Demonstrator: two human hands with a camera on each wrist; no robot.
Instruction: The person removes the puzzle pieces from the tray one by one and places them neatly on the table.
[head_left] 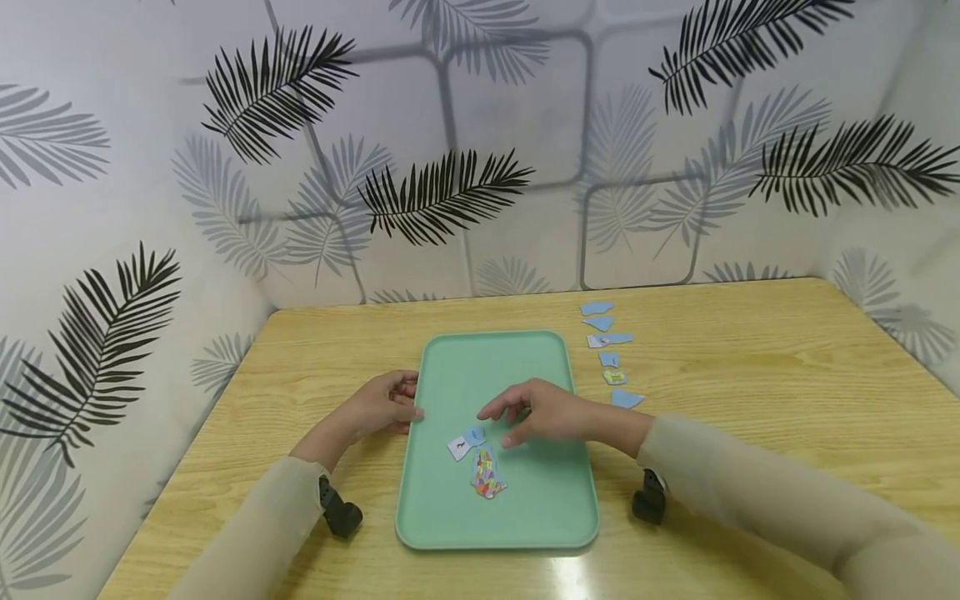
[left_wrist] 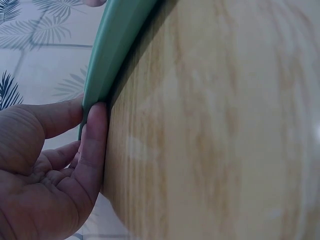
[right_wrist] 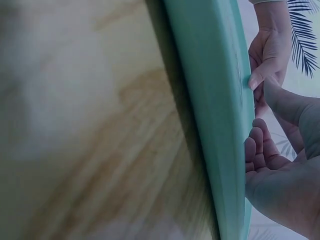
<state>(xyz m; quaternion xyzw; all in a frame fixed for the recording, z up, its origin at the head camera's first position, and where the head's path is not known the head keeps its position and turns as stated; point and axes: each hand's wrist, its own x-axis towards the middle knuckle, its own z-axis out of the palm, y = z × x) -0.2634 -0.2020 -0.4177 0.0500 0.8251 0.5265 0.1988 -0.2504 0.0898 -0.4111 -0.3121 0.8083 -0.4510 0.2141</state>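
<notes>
On the table lies a green tray (head_left: 525,521), its left rim between the thumb and fingers of my left hand (head_left: 386,404). In the left wrist view, the left thumb (left_wrist: 65,117) is against the rim and the fingers lie along its outer side. Over the middle of the tray hovers my right hand (head_left: 543,410), fingers loosely bent, thumb apart, nothing visible between them. Just left of it, a white-and-blue puzzle piece pair (head_left: 461,447) lies on the tray. Below that is a multicoloured patterned piece (head_left: 486,477), close to the pair.
Right of the tray, several loose pieces form a column on the wooden table (head_left: 750,400), among them a blue piece (head_left: 626,399) and a yellow-patterned piece (head_left: 615,377). Behind the table stands a leaf-patterned wall covering (head_left: 517,233).
</notes>
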